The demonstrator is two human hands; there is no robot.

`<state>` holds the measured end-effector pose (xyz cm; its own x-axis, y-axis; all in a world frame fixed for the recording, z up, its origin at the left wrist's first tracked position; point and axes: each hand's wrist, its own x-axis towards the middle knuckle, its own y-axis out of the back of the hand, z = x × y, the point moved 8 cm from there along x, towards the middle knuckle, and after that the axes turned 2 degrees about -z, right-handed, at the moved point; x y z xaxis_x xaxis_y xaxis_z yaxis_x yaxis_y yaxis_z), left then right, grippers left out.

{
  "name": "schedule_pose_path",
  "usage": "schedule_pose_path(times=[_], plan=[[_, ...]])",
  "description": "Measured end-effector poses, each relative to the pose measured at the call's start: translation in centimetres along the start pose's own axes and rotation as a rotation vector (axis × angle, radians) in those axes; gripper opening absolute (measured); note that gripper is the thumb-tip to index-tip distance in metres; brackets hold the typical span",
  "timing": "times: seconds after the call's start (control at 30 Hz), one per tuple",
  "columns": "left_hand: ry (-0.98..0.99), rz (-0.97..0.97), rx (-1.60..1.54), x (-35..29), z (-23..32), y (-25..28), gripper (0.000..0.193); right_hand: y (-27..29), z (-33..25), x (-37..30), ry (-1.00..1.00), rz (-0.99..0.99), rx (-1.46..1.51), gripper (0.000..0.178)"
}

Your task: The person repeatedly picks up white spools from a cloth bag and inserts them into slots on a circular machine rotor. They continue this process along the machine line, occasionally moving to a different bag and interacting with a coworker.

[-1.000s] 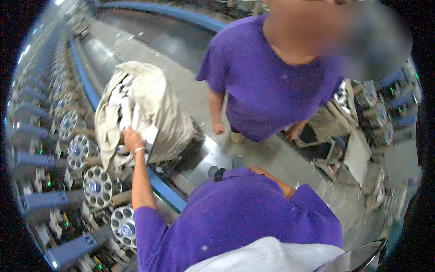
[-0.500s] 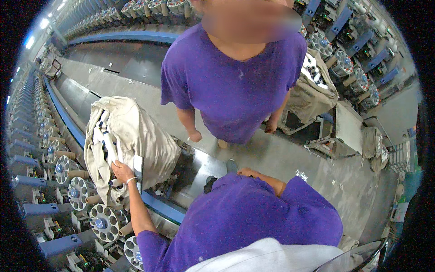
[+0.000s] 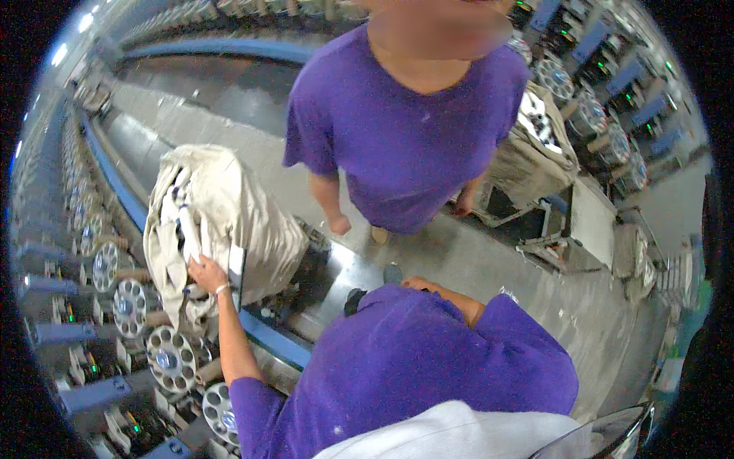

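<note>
My left arm stretches out to a beige cloth bag (image 3: 256, 229) at the left. My left hand (image 3: 207, 274) is closed over the near edge of its cloth, beside a flat pale plate (image 3: 237, 268). White yarn bobbins (image 3: 189, 229) with dark tips lie in the bag's open mouth, just beyond my fingers. My right arm is bent across my front. Only part of my right hand (image 3: 419, 284) shows in front of my purple shirt; its fingers are mostly hidden, and whether they hold anything is not visible.
A person in a purple shirt (image 3: 409, 145) stands facing me, arms hanging down. Behind, at the right, is another cloth-lined cart (image 3: 527, 164) with bobbins. Winding machines with round holed discs (image 3: 171, 358) line the left, along a blue rail (image 3: 275, 340).
The whole view has shifted slightly, and the machines look blurred. My left hand stays at the bag's edge, and my right stays at my front. The other person appears slightly farther right.
</note>
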<state>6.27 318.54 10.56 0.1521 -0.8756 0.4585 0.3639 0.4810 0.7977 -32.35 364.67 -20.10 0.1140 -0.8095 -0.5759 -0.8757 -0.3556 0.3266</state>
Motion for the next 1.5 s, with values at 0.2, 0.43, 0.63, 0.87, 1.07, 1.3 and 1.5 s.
schedule_pose_path(times=[0.2,0.43,0.63,0.87,1.07,1.3,1.5], plan=[[0.085,0.032,-0.141,-0.2,-2.4,-1.6,0.026,-0.9,1.7,0.0,-0.015,-0.064,-0.037,0.032],[0.12,0.183,-0.24,-1.0,2.2,7.6,0.022,4.7,-3.1,-3.4,-0.203,-0.05,-0.046,0.035],[0.369,-0.355,-0.932,-11.0,6.4,7.0,0.026,11.4,-20.6,-0.5,0.13,0.052,-0.135,0.034],[0.329,-0.627,-1.18,-23.6,14.3,8.1,0.022,8.5,-42.6,-0.2,0.567,-0.082,0.428,0.049],[0.145,-0.415,-0.914,-16.2,8.3,12.0,0.03,7.8,-44.2,-1.8,0.486,-0.103,0.695,0.045],[0.204,0.041,-0.252,-2.4,-5.2,10.3,0.04,7.7,-43.2,-2.8,0.476,-0.096,0.513,0.06],[-0.02,0.007,-0.076,0.3,-2.9,10.3,0.026,6.7,-40.8,-3.4,0.422,-0.029,0.506,0.063]])
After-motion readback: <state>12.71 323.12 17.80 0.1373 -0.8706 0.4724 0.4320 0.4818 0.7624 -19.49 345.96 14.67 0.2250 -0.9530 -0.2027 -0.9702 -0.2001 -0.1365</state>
